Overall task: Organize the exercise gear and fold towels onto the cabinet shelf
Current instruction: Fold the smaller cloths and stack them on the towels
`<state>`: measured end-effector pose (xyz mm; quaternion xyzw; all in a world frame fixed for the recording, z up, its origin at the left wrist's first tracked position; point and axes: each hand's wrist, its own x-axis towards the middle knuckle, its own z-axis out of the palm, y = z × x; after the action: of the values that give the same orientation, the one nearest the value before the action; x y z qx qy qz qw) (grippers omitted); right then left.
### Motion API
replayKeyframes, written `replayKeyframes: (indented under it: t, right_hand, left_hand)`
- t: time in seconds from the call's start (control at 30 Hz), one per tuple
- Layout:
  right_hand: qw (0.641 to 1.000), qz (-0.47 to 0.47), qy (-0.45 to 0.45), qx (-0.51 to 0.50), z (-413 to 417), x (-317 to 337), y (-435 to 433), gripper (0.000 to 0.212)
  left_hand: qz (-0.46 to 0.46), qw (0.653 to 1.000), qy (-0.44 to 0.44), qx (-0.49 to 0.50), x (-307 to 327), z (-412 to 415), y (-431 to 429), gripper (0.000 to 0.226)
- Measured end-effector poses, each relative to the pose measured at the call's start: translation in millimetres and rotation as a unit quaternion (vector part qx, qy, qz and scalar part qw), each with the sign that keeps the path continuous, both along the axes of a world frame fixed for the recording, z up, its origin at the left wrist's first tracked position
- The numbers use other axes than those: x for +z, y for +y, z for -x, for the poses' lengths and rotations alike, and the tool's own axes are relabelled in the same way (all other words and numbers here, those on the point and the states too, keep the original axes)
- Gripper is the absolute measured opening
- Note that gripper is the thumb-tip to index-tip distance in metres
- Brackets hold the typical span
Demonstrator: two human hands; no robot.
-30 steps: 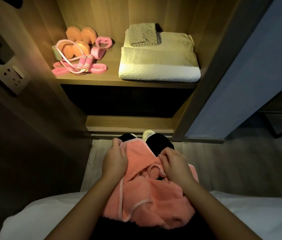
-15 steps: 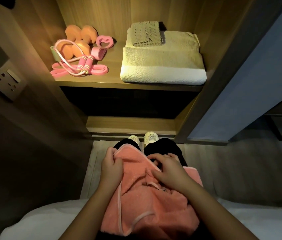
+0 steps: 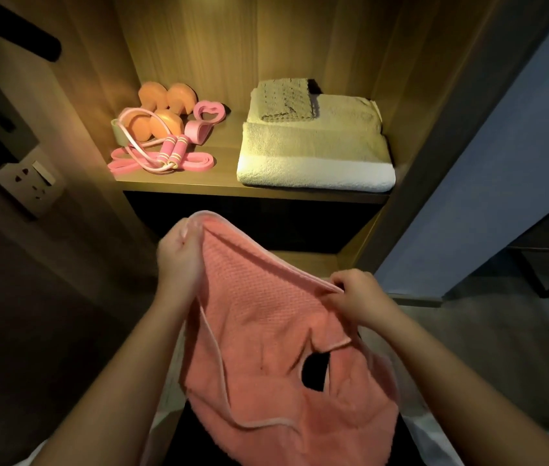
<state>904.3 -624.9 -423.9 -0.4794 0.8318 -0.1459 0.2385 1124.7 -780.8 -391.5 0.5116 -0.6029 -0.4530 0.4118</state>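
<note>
Since the earlier frame, the left hand [image 3: 178, 257] and the right hand [image 3: 357, 297] had lifted the pink towel [image 3: 266, 331] off the lap. It was now held up in the air in front of the cabinet shelf [image 3: 226, 185], below its front edge.

The cabinet shelf was of lit wood and carried everything else. The pink towel was spread between the two hands, and its lower part hung down crumpled, with a pale piped border and one dark gap between its folds. It did not touch the shelf.

On the right half of the shelf lay a folded cream towel [image 3: 316, 153], its thick fold towards the front edge. A small folded grey cloth [image 3: 284, 102] rested on the back part of that towel.

The left hand was nearer to the shelf than the right hand, and higher. Its fingers were curled round the top corner of the pink towel. The right hand pinched the upper border of the same towel between thumb and fingers.

On the left half of the shelf stood the orange dumbbells [image 3: 165, 107] at the back. A pink band [image 3: 199, 162] lay flat near the front edge, and the jump rope [image 3: 173, 148] lay over it. A heart-shaped pink grip [image 3: 209, 112] was just beside the dumbbells, towards the middle of the shelf.

A wall socket [image 3: 27, 179] was to the left of the shelf.
</note>
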Motion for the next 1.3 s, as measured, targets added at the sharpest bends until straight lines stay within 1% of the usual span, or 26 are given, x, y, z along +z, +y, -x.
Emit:
replayKeyframes:
  t: [0.1,0.17,0.23,0.3,0.4,0.5,0.6,0.7,0.77,0.83,0.87,1.0,1.13,1.3]
  right_hand:
    - [0.996,0.041,-0.005,-0.076,15,8,-3,0.020]
    - [0.991,0.083,-0.019,-0.103,23,10,-4,0.020]
    - [0.983,0.127,-0.056,-0.123,30,13,-5,0.019]
    - [0.968,0.173,-0.114,-0.144,37,16,-7,0.019]
    - [0.928,0.216,-0.232,-0.196,48,14,-6,0.020]
    - [0.871,0.220,-0.359,-0.253,56,10,-9,0.022]
    - [0.839,0.241,-0.406,-0.271,67,22,-23,0.023]
    - [0.803,0.310,-0.416,-0.293,78,59,-41,0.018]
    - [0.788,0.346,-0.415,-0.293,85,93,-53,0.017]
    - [0.787,0.374,-0.405,-0.276,91,129,-62,0.019]
    - [0.787,0.389,-0.397,-0.268,94,146,-66,0.020]
    - [0.787,0.440,-0.353,-0.251,104,208,-74,0.021]
    - [0.782,0.486,-0.319,-0.223,113,257,-75,0.022]
    - [0.780,0.530,-0.271,-0.192,118,322,-75,0.022]
  left_hand:
    - [-0.008,0.999,0.025,0.028,17,-5,-17,0.029]
    - [-0.024,0.997,0.047,0.048,19,-9,-25,0.028]
    - [-0.056,0.994,0.065,0.067,16,-13,-32,0.026]
    - [-0.102,0.987,0.094,0.080,11,-16,-37,0.023]
    - [-0.153,0.981,0.098,0.070,1,-19,-39,0.017]
    - [-0.151,0.986,0.049,0.047,-3,-17,-41,0.018]
    - [-0.117,0.992,0.014,0.041,12,-8,-51,0.022]
    - [-0.069,0.996,0.028,0.041,49,6,-68,0.020]
    - [-0.038,0.998,0.034,0.039,80,13,-79,0.020]
    - [0.008,0.999,0.030,0.030,112,18,-89,0.021]
    - [0.025,0.999,0.042,0.024,128,20,-93,0.022]
    - [0.055,0.993,0.103,0.002,184,30,-100,0.025]
    - [0.105,0.987,0.118,-0.010,230,39,-101,0.027]
    - [0.132,0.980,0.151,-0.015,286,46,-104,0.027]
